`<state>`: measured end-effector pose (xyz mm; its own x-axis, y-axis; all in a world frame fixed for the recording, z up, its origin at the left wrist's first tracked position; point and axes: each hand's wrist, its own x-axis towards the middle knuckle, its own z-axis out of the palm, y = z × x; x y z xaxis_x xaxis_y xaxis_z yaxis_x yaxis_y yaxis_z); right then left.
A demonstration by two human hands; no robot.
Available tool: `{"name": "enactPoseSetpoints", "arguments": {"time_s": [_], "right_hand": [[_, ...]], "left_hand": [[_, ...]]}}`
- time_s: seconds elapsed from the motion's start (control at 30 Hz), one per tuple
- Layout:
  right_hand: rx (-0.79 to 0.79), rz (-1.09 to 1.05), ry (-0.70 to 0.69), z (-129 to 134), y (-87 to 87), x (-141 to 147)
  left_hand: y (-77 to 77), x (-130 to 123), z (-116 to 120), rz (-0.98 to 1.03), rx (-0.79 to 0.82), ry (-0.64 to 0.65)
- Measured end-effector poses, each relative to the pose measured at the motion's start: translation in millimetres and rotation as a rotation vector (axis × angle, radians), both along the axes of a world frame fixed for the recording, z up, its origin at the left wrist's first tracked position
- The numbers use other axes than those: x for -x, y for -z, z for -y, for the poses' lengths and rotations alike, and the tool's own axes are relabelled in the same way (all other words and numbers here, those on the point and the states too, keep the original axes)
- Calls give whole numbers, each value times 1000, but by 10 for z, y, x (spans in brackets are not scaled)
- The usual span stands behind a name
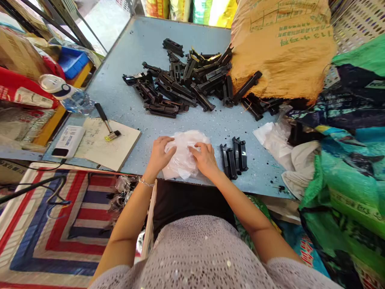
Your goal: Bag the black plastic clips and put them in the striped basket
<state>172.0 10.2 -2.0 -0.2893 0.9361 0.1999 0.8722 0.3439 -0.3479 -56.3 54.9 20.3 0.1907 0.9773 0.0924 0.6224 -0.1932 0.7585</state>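
Note:
A crumpled, whitish translucent plastic bag or sheet [187,154] lies on the blue table at its front edge. My left hand [161,154] rests on its left side with the fingers apart. On the right side of the plastic, my right hand [205,158] touches it with spread, slightly curved fingers. Just right of that hand, several black plastic parts [234,158] stand side by side in a small group. A large loose pile of similar black parts [183,82] covers the middle of the table farther back.
An orange woven sack [279,48] stands at the back right, with green bags [349,192] beside the table. On the left are a notepad [111,148] with a brush [104,117] on it, a white device [69,140] and a water bottle [70,96]. White cloths [279,146] lie at the right.

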Motion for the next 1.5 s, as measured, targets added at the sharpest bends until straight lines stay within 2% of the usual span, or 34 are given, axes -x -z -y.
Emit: {"name": "enactPoseSetpoints", "arguments": {"time_s": [0.1,0.23,0.33,0.43,0.53,0.67,0.73,0.8,0.87,0.9,0.97,1.03,1.07,1.13,1.23,1.3,1.4,1.5], "right_hand": [[13,107,31,64,71,154],[21,105,-1,220,175,272],[33,30,-44,379,204,287],[61,-88,-110,508,183,276],[86,-207,-92,521,143,267],[145,-246,-39,251,64,303],[186,-193,-84,19,8,374],[217,-105,-179,-207,-41,495],[207,-12,-269,-366,-61,650],[189,27,-302,-410,-58,727],[154,83,-353,-437,-32,850],[142,113,-403,-415,1,912],[144,121,-423,-399,14,922],[156,123,-439,-374,25,917],[184,114,-428,-361,16,893],[189,117,-428,-359,1,881],[168,156,-438,-350,-30,862],[145,211,-430,-338,-50,830]], "left_hand": [[-85,-44,-373,-160,78,96],[-94,-145,-775,-466,331,279],[-82,-182,-833,-528,394,354],[-73,-175,-732,-481,300,374],[-55,-158,-576,-285,332,249],[38,-165,-328,209,514,-15],[115,-152,-182,457,463,-193],[187,-76,-23,580,355,-357],[215,100,148,547,280,-411],[204,228,235,463,252,-398],[135,546,406,158,164,-378],[35,901,544,-237,77,-430],[-13,1075,589,-409,73,-466],[-77,1396,615,-626,177,-502],[-89,1781,503,-703,381,-451],[-66,1975,370,-708,423,-416],[-37,2172,190,-710,485,-356],[-34,2274,109,-708,527,-295]]}}
